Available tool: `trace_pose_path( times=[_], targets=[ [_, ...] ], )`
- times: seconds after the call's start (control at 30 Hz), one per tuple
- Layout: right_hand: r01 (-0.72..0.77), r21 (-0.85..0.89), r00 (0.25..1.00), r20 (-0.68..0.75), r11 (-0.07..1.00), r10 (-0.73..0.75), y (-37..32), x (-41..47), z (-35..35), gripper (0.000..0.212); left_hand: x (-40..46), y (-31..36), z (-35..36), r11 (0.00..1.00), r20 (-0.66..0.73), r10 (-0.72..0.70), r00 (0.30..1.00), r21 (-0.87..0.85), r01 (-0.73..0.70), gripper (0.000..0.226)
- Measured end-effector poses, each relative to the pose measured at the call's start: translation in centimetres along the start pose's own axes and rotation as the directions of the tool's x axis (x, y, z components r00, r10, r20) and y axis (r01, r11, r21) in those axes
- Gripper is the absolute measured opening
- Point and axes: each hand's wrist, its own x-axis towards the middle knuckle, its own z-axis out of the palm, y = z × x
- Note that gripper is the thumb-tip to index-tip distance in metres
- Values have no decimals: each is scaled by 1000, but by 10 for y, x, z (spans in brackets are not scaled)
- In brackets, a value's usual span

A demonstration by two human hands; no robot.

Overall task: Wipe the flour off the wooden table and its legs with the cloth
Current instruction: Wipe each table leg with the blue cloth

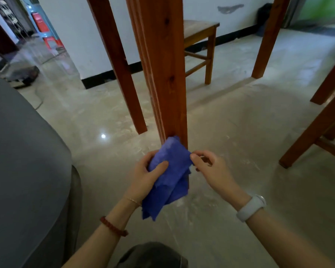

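Observation:
A reddish wooden table leg (pixel 166 74) rises straight in front of me from the floor. A crumpled blue cloth (pixel 170 176) hangs against its lower end and hides the foot of the leg. My left hand (pixel 145 175) grips the cloth from the left, thumb across its front. My right hand (pixel 211 169) pinches the cloth's right edge between thumb and fingers. Two further table legs (pixel 120 60) (pixel 269 37) stand behind, left and right. The tabletop is out of view.
Pale flour streaks lie on the glossy tiled floor (pixel 230 122) around the leg. A wooden chair (pixel 201 45) stands by the white wall; another chair's legs (pixel 317 128) reach in from the right. A grey sofa (pixel 23 161) fills the left side. My knee (pixel 153 254) shows at the bottom.

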Motion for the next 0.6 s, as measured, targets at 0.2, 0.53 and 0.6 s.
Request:
trace_pose_path(
  times=[0.2, 0.53, 0.6],
  targets=[
    [191, -213, 947, -218, 958, -237, -42, 21, 32, 29, 32, 31, -59, 946, -471, 281, 836, -8, -323, 14],
    [324, -380, 826, -332, 866, -455, -85, 46, 63, 53, 90, 114, -38, 728, -392, 640, 660, 35, -685, 43],
    [346, -436, 819, -291, 831, -494, -75, 44, 62, 54, 95, 81, -27, 647, -311, 751, 583, 167, -744, 47]
  ],
)
